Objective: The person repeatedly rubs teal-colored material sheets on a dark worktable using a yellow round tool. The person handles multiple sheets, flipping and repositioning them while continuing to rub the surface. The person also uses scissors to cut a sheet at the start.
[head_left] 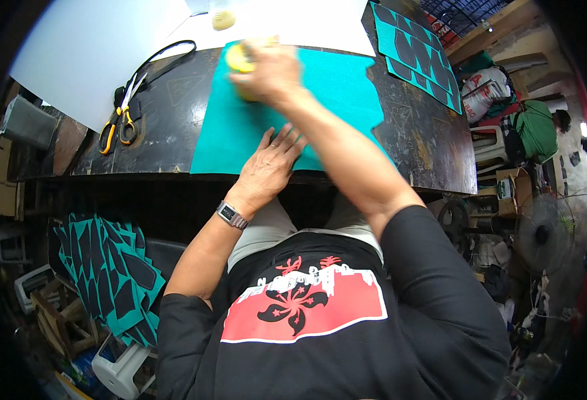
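While the left hand (269,162) lies flat, fingers spread, on the near edge of the teal sheet (333,83), the right hand (270,70) is clamped on a yellow pad (238,58) at the sheet's far edge, with its surface looking largely unworked.

teal felt sheet (333,87) under both hands, plain. yellow sponge (239,59) in right hand (270,70). table (173,120) around left hand (267,167) black, scuffed. scissors (121,117) left of hands: orange-yellow handles. white sheet (87,47) beyond them. teal pieces (417,50) with black shapes right of right hand; same pattern on stack (107,273) below left elbow.
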